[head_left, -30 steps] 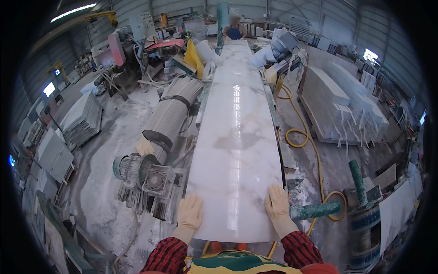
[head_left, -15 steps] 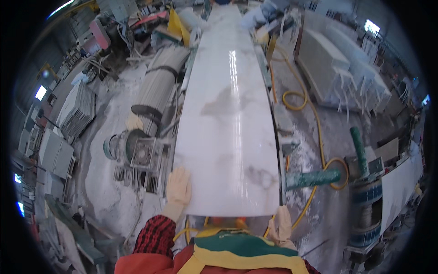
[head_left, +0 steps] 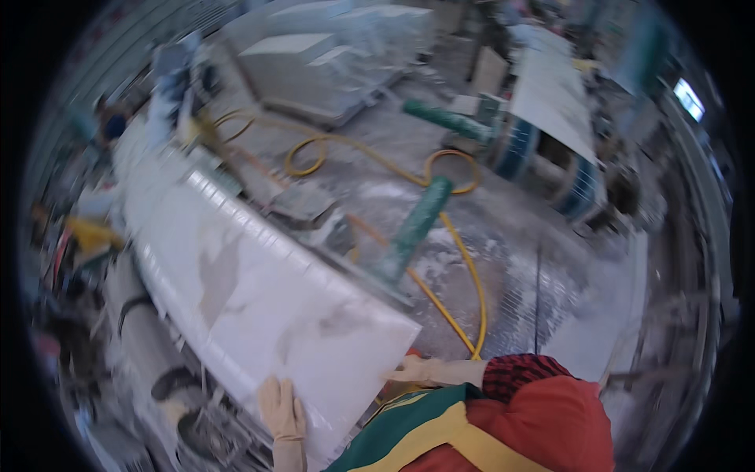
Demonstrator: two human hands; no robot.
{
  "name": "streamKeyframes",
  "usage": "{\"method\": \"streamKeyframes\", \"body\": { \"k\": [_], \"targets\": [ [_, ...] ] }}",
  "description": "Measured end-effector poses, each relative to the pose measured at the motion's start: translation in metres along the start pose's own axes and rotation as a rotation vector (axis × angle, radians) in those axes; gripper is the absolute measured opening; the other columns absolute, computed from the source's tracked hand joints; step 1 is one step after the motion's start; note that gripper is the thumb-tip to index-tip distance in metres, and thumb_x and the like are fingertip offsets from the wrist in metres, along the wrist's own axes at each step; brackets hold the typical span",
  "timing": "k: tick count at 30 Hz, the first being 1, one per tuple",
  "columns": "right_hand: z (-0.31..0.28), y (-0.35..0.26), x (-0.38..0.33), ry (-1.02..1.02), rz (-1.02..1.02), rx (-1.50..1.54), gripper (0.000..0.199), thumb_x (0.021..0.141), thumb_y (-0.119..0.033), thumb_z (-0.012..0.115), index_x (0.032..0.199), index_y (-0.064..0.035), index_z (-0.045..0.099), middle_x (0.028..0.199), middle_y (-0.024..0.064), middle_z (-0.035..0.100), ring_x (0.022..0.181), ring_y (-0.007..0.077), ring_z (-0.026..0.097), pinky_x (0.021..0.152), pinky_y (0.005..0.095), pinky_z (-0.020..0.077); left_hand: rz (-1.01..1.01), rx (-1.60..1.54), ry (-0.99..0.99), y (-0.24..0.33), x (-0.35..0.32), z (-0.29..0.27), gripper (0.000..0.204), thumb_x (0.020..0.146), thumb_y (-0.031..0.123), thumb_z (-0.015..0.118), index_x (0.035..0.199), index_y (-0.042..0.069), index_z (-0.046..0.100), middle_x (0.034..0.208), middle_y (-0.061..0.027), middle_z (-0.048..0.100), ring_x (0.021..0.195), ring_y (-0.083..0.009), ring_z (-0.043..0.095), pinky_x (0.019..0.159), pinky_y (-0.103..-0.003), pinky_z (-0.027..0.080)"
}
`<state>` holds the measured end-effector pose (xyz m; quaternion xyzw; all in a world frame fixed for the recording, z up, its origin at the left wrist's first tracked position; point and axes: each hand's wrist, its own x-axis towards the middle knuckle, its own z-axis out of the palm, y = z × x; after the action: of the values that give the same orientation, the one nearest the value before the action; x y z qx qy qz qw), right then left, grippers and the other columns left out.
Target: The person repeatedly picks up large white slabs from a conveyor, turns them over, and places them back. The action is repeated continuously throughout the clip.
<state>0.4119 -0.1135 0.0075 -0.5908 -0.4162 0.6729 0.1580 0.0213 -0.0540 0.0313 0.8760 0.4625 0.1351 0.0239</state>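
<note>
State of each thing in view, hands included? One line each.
White veined stone slab: lying flat, glossy
Cream-gloved left hand: open, palm down on slab
Cream-gloved right hand: at slab's near end, grip unclear
Yellow hose: looped, on floor
Green cylinder beside slab: speckled white
Grey bundle of long strips: strapped with dark bands

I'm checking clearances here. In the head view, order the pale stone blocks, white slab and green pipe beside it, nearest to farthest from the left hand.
From the left hand:
1. White slab: directly under the hand.
2. Green pipe: beyond the slab's right edge.
3. Pale stone blocks: well past the pipe, near the picture's top.
</note>
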Motion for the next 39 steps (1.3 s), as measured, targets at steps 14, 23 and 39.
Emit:
{"method": "streamKeyframes", "body": {
  "k": [14, 23, 39],
  "targets": [
    [0.038, 0.043, 0.0, 0.242, 0.008, 0.059, 0.068, 0.099, -0.052, 0.071, 0.147, -0.0044, 0.063, 0.144, 0.0191, 0.067, 0.135, 0.0307, 0.061, 0.114, 0.0412, 0.0476, -0.126, 0.034, 0.163, -0.188, 0.156, 0.052, 0.052, 0.099, 0.023, 0.067, 0.148, 0.01, 0.06, 0.144, -0.0218, 0.063, 0.133, -0.0445, 0.058, 0.114, -0.053, 0.043],
    [0.04, 0.096, 0.037, 0.179, -0.081, 0.141, 0.055, 0.105, -0.042, 0.069, 0.146, -0.0051, 0.063, 0.138, 0.0134, 0.07, 0.124, 0.0248, 0.067, 0.106, 0.0395, 0.0539, -0.431, -0.154, -0.026, -0.195, 0.191, 0.019, 0.038, 0.104, 0.04, 0.063, 0.114, 0.005, 0.075, 0.101, -0.0223, 0.075, 0.097, -0.0401, 0.072, 0.086, -0.05, 0.054],
    [0.069, 0.159, 0.075, 0.111, -0.499, 0.712, 0.047, 0.103, -0.035, 0.071, 0.136, -0.0007, 0.066, 0.133, 0.0127, 0.071, 0.121, 0.0248, 0.069, 0.101, 0.0362, 0.0552, -0.491, 0.026, -0.095, -0.06, 0.213, -0.166, 0.066, 0.092, 0.061, 0.072, 0.116, -0.001, 0.075, 0.1, -0.0147, 0.076, 0.093, -0.0282, 0.071, 0.087, -0.04, 0.053]
  ]
}}
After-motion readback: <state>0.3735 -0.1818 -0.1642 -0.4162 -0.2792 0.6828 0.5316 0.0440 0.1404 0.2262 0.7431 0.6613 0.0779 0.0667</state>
